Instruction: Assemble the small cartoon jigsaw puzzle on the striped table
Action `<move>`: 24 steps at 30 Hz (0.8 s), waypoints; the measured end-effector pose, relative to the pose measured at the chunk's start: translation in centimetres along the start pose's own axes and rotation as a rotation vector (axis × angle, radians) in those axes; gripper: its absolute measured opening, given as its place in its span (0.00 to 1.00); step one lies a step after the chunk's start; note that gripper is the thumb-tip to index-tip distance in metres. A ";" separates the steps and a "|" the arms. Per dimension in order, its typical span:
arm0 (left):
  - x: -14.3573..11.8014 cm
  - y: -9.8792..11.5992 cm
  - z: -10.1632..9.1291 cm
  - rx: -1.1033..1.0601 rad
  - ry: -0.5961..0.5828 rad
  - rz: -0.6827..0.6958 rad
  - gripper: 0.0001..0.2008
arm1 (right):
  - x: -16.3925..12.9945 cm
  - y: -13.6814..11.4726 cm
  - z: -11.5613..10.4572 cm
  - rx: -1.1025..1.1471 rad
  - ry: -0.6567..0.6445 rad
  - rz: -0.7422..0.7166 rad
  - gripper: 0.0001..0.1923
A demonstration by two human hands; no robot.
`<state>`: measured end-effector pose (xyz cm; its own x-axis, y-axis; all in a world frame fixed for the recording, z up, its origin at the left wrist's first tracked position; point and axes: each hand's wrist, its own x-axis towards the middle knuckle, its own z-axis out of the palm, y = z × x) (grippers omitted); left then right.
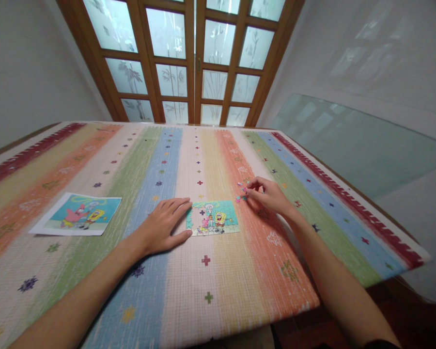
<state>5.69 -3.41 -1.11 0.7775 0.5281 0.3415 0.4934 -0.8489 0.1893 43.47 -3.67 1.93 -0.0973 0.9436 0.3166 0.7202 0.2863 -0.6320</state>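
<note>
A partly assembled jigsaw puzzle (221, 220) with cartoon figures lies flat on the striped tablecloth, and the cloth shows through a gap in its left part. My left hand (165, 225) rests palm down at the puzzle's left edge, fingers stretched out and thumb apart. To the right of the puzzle, my right hand (267, 194) pinches at a small group of loose puzzle pieces (239, 198). Its thumb and forefinger are pressed together on what looks like one pink piece; the fingers partly hide it.
A printed picture (82, 214) of the cartoon lies on the tablecloth (207, 281) at the left. The table's front edge runs below my arms. Behind the table stand wooden doors (194, 63) with frosted panes. A glass panel (356, 145) leans at the right wall.
</note>
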 end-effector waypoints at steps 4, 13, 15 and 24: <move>0.0 0.1 0.0 -0.001 -0.007 0.004 0.29 | -0.6 -2.7 2.2 0.120 -0.119 -0.062 0.10; 0.2 0.2 -0.1 -0.012 0.002 0.043 0.27 | -2.5 -7.2 5.9 0.191 -0.273 -0.155 0.03; 0.2 0.2 -0.1 -0.015 0.006 0.046 0.26 | -2.7 -7.6 6.3 0.187 -0.291 -0.182 0.03; 0.3 0.4 -0.1 -0.010 0.053 0.099 0.25 | -3.4 -7.7 7.6 0.139 -0.261 -0.268 0.04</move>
<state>6.11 -3.61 -0.81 0.8003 0.4401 0.4072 0.4111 -0.8971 0.1617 33.07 -7.83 0.34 -0.4533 0.8380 0.3037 0.5476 0.5307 -0.6470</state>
